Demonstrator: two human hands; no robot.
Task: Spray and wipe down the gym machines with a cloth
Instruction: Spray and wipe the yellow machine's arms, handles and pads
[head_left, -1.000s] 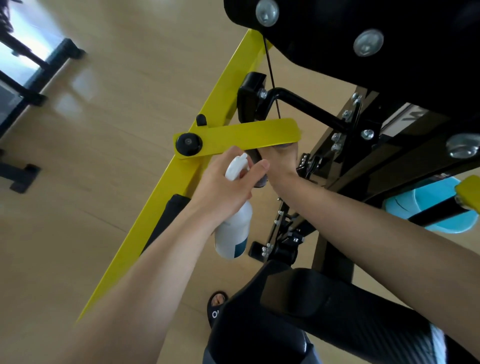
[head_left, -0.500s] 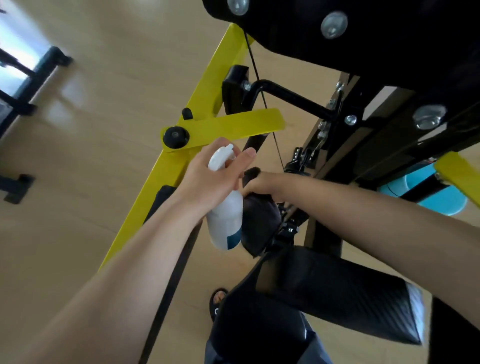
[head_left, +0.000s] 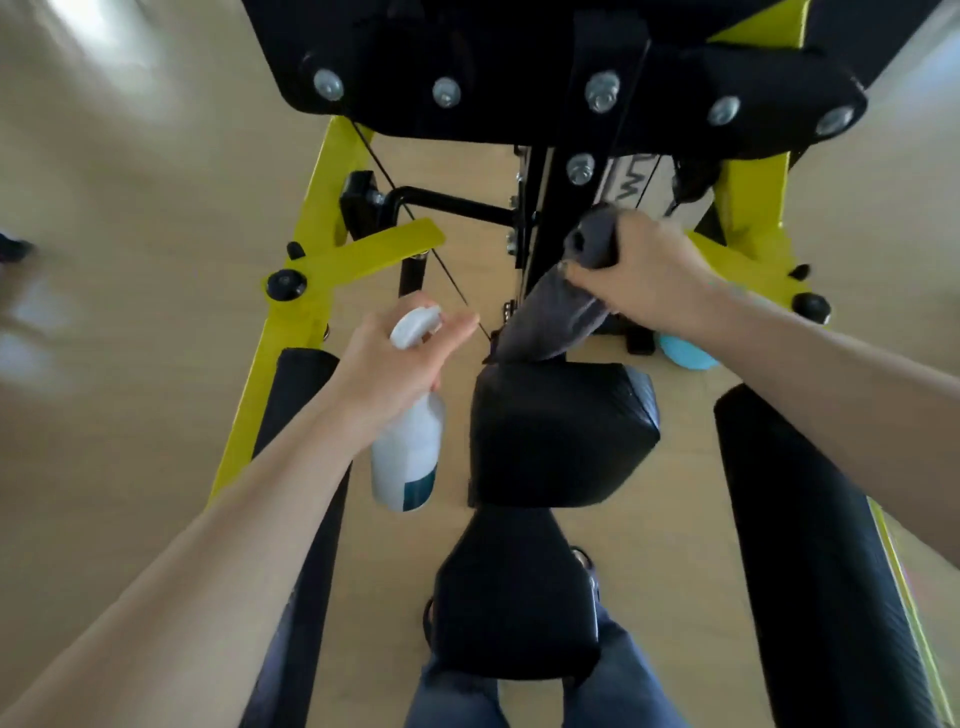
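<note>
Since a moment ago your view has swung to face the machine squarely from above, and your right hand (head_left: 641, 275) has lifted away from the low black metalwork, carrying the dark grey cloth (head_left: 558, 317) up with it. That hand now sits beside the black central upright post (head_left: 543, 208), its grip clamped around a bunched fold of the cloth, while the loose tail hangs down and touches the top edge of the square black padded cushion (head_left: 563, 434) below. Holding it bunched this way looks meant to give you a firm wad for rubbing the post or the cushion.

Your left hand (head_left: 387, 366) grips the neck of the white plastic spray bottle with a teal label band (head_left: 408, 457), fingers curled round it with one finger stretched forward past the trigger head. The bottle hangs upright just left of the cushion, its nozzle pointing toward the machine's middle, likely ready for the next squirt.

Around you stand the yellow steel frame (head_left: 311, 218), long black foam rollers (head_left: 815, 545) at either side, and a second black pad (head_left: 514, 597) nearer your legs. Beneath everything lies the pale wooden floor (head_left: 156, 208). A light blue object (head_left: 685, 353) peeks out under your right forearm; what it is cannot be told.
</note>
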